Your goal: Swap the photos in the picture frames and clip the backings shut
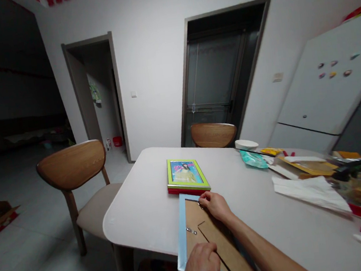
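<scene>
In the head view, a light blue picture frame lies face down at the near edge of the white tabletop, its brown backing board turned upward and its near end reaching over the table's edge toward the person. The left hand rests on the near part of the backing board with its fingers curled downward, pressing on the board rather than wrapped around anything. The right hand lies at the far end of the frame, fingertips pinched together on a small metal clip at the board's top edge; the forearm runs back along the frame's right side. Another small metal clip sits at the board's left edge, between the two hands. Just beyond the blue frame, touching or nearly touching its far end, a green frame holding a colourful picture lies face up on top of a red frame, toward the middle of the tabletop. Along the right side of the tabletop lie a white sheet of paper, a teal packet, a white bowl near the far edge, and a jumble of blurred items toward the right corner. One wooden chair stands at the table's left edge and a second chair at its far edge. A white fridge stands beyond the right side.
</scene>
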`<state>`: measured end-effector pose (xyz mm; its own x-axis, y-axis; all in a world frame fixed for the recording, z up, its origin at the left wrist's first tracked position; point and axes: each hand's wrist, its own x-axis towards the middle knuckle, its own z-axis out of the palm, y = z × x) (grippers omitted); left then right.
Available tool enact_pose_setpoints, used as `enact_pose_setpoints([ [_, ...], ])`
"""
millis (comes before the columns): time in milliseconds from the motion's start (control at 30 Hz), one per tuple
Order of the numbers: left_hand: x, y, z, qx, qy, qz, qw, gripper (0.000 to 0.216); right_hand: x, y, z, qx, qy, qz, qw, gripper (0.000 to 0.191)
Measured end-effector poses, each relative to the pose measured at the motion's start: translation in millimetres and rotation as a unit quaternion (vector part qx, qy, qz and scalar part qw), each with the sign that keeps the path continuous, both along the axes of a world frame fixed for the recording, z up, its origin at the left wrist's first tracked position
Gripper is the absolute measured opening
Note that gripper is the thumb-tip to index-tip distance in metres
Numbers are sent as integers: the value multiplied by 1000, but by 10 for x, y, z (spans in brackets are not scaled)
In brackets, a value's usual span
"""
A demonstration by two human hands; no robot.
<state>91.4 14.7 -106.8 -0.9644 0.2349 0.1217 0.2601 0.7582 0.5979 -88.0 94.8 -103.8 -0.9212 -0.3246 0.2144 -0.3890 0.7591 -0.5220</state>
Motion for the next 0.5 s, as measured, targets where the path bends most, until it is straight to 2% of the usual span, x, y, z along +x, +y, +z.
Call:
enact_pose_setpoints([
  [200,19,25,-8,-3,10,4,1000,55,10,-20,-66,-74,-17,8,997,9],
  [333,-28,33,-76,-6,26,3,1000,58,59,-35,25,-153,-39,4,987,11],
  [433,-50,1,-52,12,32,1,999,56,96,193,180,-235,-54,-17,970,21],
  [500,-28,-21,55,54,43,-6,998,49,164,451,257,-291,-55,-59,953,30],
])
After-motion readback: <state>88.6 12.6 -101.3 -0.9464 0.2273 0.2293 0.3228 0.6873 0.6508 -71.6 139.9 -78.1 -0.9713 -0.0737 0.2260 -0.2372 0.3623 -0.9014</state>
